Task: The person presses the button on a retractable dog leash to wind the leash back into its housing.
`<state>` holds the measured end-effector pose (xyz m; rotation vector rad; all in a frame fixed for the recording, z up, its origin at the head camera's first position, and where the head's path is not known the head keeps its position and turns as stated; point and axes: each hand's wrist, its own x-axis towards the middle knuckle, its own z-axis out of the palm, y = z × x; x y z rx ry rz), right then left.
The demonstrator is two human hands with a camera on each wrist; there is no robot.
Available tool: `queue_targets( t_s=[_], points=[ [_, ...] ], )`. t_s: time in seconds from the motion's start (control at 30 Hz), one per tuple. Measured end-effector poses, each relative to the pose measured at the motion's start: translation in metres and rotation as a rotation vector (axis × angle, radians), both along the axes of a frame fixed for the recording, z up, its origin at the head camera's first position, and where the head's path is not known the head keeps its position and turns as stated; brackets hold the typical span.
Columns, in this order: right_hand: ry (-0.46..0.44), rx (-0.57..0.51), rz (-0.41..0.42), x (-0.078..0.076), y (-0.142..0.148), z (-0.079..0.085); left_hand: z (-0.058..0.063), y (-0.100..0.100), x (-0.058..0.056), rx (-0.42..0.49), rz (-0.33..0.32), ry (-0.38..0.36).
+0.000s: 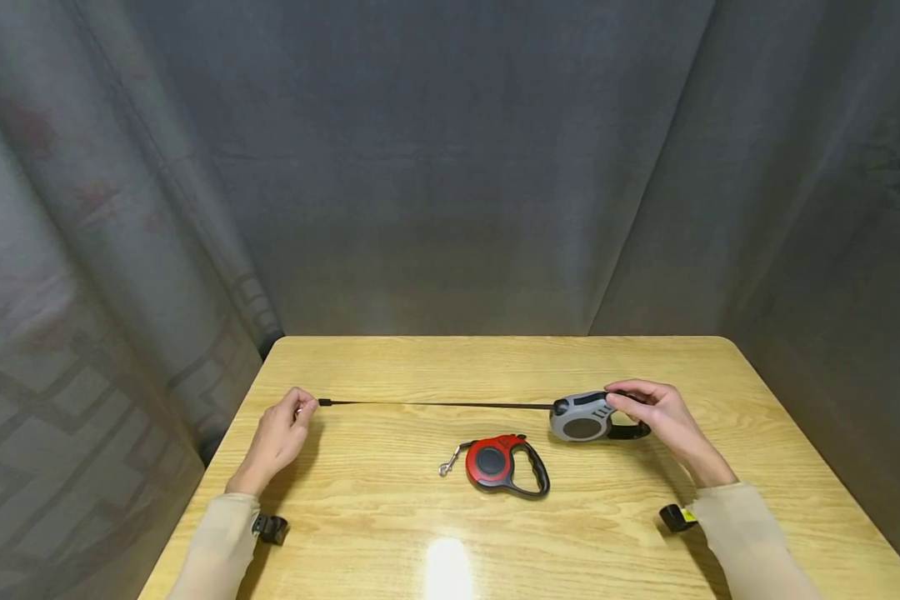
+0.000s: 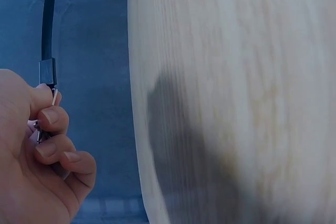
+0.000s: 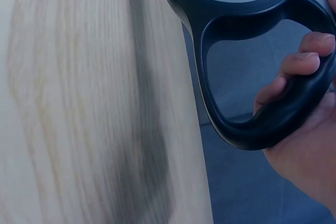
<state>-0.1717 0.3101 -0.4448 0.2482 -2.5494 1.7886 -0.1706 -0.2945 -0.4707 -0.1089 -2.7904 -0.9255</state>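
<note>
A grey and black retractable leash (image 1: 583,417) lies on the wooden table (image 1: 495,533). My right hand (image 1: 656,410) grips its black handle (image 3: 252,124), fingers curled round the loop. Its thin black cord (image 1: 435,405) runs taut to the left. My left hand (image 1: 285,429) pinches the metal clip (image 2: 47,103) at the cord's end (image 2: 47,69), with the fingers curled. A red and black retractable leash (image 1: 504,464) lies between my hands, nearer me, its silver clip (image 1: 447,465) pointing left.
Grey curtains (image 1: 450,167) hang close around the table on three sides. The table's far edge (image 1: 495,337) lies just beyond the stretched cord. Wrist cameras (image 1: 270,527) sit on both sleeves.
</note>
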Motion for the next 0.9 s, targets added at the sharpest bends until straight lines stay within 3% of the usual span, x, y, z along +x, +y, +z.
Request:
queue_targets(
  t_s=[0.9],
  points=[
    [0.005, -0.074, -0.010, 0.0041, -0.0096, 0.0018, -0.0002, -0.0015, 0.0036, 0.022, 0.002, 0.024]
  ],
)
